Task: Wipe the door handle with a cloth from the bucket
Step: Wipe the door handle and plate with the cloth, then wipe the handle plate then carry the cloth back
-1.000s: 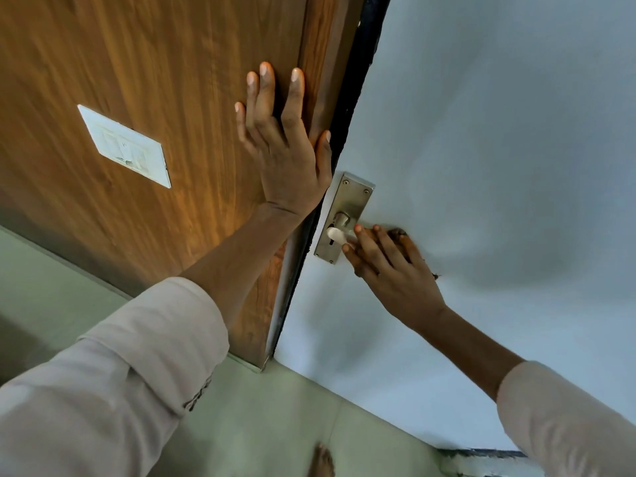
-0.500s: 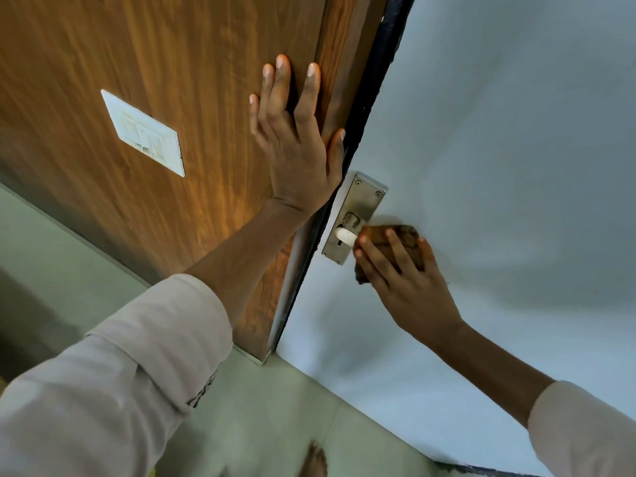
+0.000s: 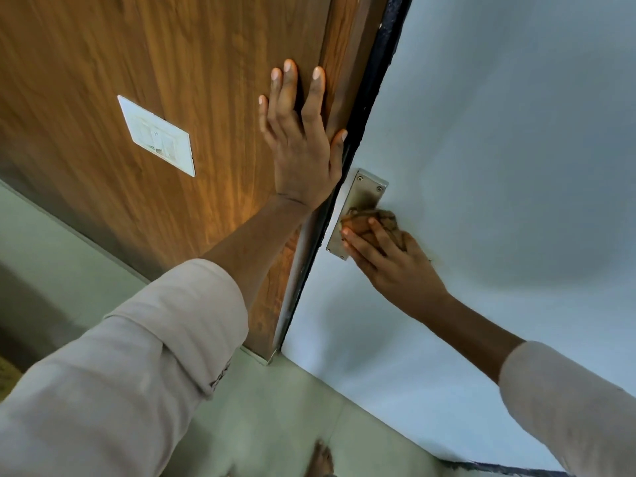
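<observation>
A metal handle plate (image 3: pixel 363 197) is screwed to the pale blue door (image 3: pixel 499 149) near its left edge. A brown cloth (image 3: pixel 375 220) covers the handle's lever, which is hidden under it. My right hand (image 3: pixel 389 266) presses the cloth onto the lower half of the plate, fingers wrapped over it. My left hand (image 3: pixel 303 146) lies flat with fingers spread on the wooden panel (image 3: pixel 137 63), just left of the dark door edge. No bucket is in view.
A white switch plate (image 3: pixel 156 136) is set in the wooden panel at the left. Below lies a greenish tiled floor (image 3: pixel 261 425), with a bare foot (image 3: pixel 321 459) at the bottom edge. A dark gap (image 3: pixel 371 98) runs between panel and door.
My right hand slid the cloth left along the handle and onto the plate, so the white lever end is now covered. My left hand stayed flat on the wood.
</observation>
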